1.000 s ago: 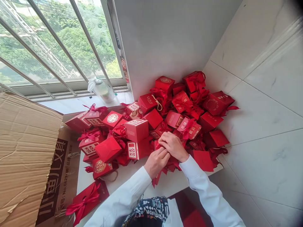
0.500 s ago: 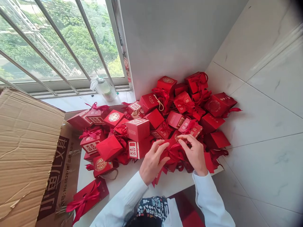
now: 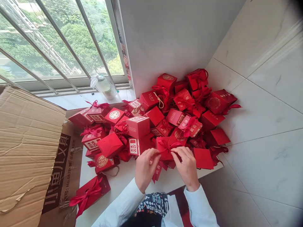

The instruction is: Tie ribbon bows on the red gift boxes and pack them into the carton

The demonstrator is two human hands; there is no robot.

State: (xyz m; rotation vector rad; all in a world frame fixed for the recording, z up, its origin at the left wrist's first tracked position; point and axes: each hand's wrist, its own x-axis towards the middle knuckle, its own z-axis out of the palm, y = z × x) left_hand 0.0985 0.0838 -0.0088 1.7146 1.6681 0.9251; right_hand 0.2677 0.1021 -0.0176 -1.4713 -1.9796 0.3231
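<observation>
A red gift box [image 3: 163,142] lies at the near side of the pile, tied with a red ribbon bow [image 3: 168,147]. My left hand [image 3: 147,165] pinches the ribbon on the left of the bow, thumb and fingertips together. On the other side my right hand [image 3: 186,164] has its thumb and forefinger closed on the ribbon too. Below the bow, between the hands, a further red box [image 3: 156,170] with pale characters shows in part. The ribbon ends inside the fingers are hidden.
Many red gift boxes [image 3: 138,127] are heaped on the white table [image 3: 123,186]. One with a large bow [image 3: 94,192] lies apart at the left. A cardboard carton [image 3: 28,142] stands at the left. Behind are a plastic bottle [image 3: 105,88] on the sill and a barred window.
Both hands have come down and nearer to me, from spread fingers above the bow to pinching its ribbon on either side. The bow and box top now show more fully.
</observation>
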